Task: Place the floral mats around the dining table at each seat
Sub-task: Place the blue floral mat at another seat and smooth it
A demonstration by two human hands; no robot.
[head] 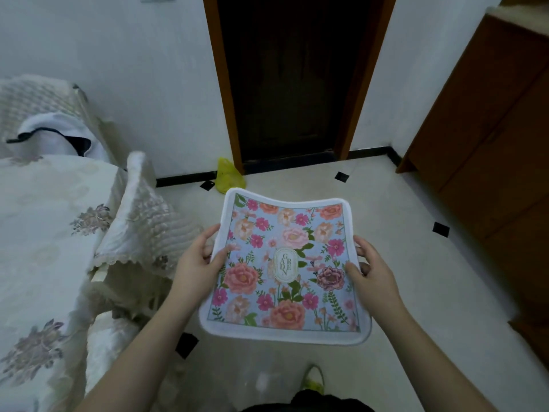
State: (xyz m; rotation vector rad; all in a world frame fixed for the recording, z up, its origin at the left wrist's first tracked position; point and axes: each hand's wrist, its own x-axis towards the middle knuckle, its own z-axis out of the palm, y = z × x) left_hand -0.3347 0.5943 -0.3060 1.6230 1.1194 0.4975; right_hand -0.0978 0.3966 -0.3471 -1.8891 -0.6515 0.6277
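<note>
Mat (285, 266): floral, white border, held flat in the air above the floor (401, 263), in front of a dark doorway (289, 78).
Writing: an oval label at its centre reads "GARDEN".
Left hand (197, 257): pinches the mat's left edge, thumb on top.
Right hand (370, 269): pinches the right edge, thumb on top.
Sofa (44, 233): left, under pale covers.
Bag (227, 175): yellow, by the doorway.

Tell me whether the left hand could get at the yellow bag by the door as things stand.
Probably not right now. The left hand grips the floral mat, and the yellow bag lies on the floor well beyond it. Nothing blocks the way.
</note>
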